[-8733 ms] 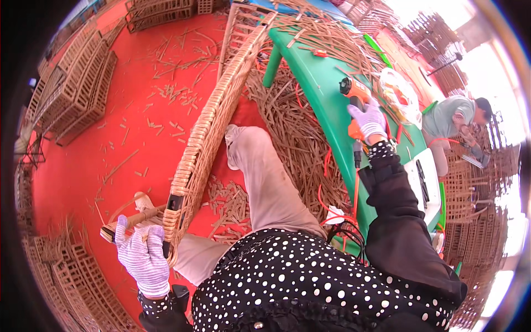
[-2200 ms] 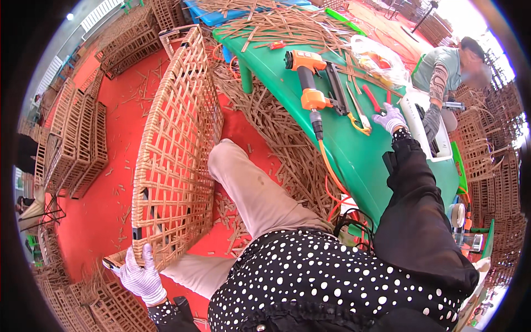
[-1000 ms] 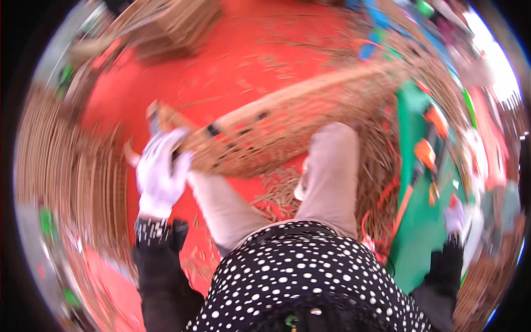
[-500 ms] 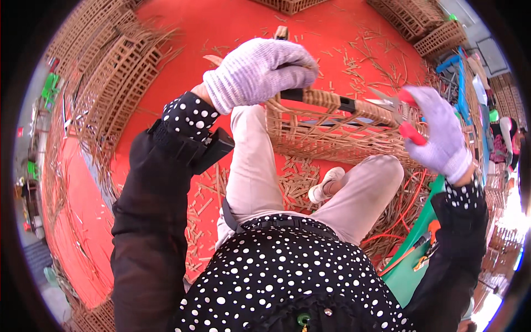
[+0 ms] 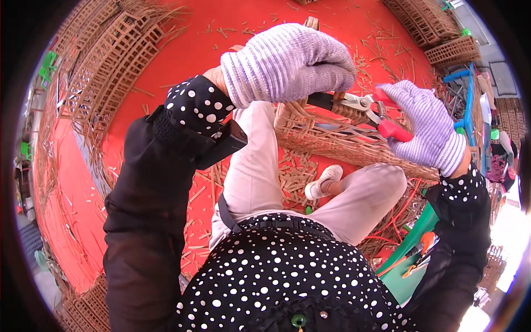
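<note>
A woven wicker basket (image 5: 332, 143) with dark sections along its rim rests across in front of my legs. My right hand (image 5: 428, 127), in a lilac striped knit glove, grips red-handled pruning shears (image 5: 394, 131). Their metal blades lie at the basket's rim, just to the right of my left fingertips. My left hand (image 5: 293, 65), gloved the same way, is closed over the rim's left part. What its fingers pinch is hidden under the glove.
Wicker baskets (image 5: 119, 61) are stacked at the far left, and more baskets (image 5: 423, 22) stand at the far right. Cut scraps (image 5: 298, 180) litter the red floor (image 5: 221, 50). A green surface (image 5: 406, 276) with hand tools lies at the lower right, near a blue frame (image 5: 469, 119).
The shears have moved left along the rim, and their blades now reach close to my left fingers. My left hand has shifted slightly right and appears larger in view.
</note>
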Demonstrator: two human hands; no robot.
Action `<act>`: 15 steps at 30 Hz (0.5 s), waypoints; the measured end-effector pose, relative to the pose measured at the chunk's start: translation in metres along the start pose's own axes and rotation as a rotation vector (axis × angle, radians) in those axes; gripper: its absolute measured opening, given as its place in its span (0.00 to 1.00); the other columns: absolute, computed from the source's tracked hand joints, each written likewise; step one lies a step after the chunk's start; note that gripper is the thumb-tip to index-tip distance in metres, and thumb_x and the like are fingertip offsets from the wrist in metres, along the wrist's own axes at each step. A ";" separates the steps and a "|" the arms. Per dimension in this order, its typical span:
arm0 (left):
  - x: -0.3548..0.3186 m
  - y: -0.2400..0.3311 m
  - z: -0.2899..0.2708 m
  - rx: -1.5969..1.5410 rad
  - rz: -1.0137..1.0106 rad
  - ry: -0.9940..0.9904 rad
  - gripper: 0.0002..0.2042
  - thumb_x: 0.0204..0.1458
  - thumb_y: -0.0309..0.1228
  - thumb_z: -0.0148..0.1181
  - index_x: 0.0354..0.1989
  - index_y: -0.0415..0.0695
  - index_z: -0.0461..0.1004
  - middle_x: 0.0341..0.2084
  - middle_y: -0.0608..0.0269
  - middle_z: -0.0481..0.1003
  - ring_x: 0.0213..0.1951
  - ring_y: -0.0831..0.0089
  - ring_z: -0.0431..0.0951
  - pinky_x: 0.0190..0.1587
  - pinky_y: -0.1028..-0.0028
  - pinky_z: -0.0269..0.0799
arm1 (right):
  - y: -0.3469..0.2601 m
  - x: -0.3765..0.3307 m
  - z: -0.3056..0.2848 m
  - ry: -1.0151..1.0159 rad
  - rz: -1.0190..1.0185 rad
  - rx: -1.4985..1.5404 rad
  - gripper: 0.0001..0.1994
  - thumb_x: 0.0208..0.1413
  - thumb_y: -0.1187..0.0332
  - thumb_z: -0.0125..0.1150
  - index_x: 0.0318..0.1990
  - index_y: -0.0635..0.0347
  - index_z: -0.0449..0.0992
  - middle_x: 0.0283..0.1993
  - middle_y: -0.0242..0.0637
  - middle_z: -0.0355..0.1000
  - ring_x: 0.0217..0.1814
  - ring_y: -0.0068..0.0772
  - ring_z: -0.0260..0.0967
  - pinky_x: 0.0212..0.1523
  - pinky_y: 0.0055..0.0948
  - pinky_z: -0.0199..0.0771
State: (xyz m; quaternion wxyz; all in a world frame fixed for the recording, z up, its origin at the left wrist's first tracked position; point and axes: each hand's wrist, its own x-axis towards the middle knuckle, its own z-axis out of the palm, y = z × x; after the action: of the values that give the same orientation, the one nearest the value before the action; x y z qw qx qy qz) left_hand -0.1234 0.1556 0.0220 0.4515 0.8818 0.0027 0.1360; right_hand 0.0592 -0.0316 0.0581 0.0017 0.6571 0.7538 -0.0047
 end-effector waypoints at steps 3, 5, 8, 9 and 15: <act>0.000 0.001 0.001 0.003 0.042 0.013 0.08 0.49 0.29 0.58 0.35 0.40 0.76 0.27 0.63 0.76 0.31 0.78 0.76 0.39 0.76 0.71 | -0.006 -0.003 -0.004 -0.037 0.001 -0.030 0.26 0.36 0.61 0.62 0.47 0.57 0.68 0.37 0.41 0.68 0.38 0.44 0.67 0.37 0.40 0.67; 0.002 0.000 0.005 0.014 0.048 0.024 0.09 0.50 0.29 0.56 0.36 0.38 0.75 0.26 0.63 0.76 0.29 0.78 0.75 0.37 0.77 0.71 | -0.013 -0.010 -0.005 -0.067 0.026 -0.131 0.27 0.36 0.62 0.63 0.48 0.58 0.67 0.35 0.39 0.68 0.36 0.43 0.68 0.36 0.39 0.65; -0.011 0.010 -0.002 -0.414 -0.134 0.120 0.10 0.52 0.30 0.55 0.37 0.36 0.74 0.25 0.63 0.75 0.28 0.78 0.75 0.34 0.78 0.71 | -0.030 -0.021 -0.005 -0.021 0.061 -0.292 0.29 0.35 0.62 0.65 0.48 0.60 0.67 0.32 0.37 0.69 0.34 0.41 0.68 0.34 0.37 0.64; -0.022 0.011 -0.006 -0.413 -0.063 0.218 0.11 0.53 0.31 0.53 0.38 0.34 0.73 0.23 0.63 0.74 0.27 0.77 0.74 0.33 0.79 0.70 | -0.032 -0.024 -0.002 0.080 0.086 -0.240 0.29 0.34 0.62 0.65 0.49 0.60 0.67 0.35 0.38 0.69 0.36 0.41 0.68 0.36 0.37 0.64; -0.089 0.014 -0.019 0.385 -0.039 0.044 0.05 0.44 0.25 0.55 0.30 0.42 0.75 0.28 0.57 0.74 0.30 0.63 0.76 0.37 0.70 0.71 | -0.016 -0.129 0.003 0.314 0.539 -0.138 0.35 0.33 0.63 0.66 0.54 0.65 0.62 0.45 0.45 0.68 0.47 0.43 0.67 0.48 0.38 0.66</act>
State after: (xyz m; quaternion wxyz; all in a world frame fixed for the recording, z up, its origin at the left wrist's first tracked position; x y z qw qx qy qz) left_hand -0.2151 0.1509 0.0225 0.2770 0.9485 0.0555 0.1433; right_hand 0.0606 -0.1612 0.0568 -0.0690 0.8243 0.5420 0.1485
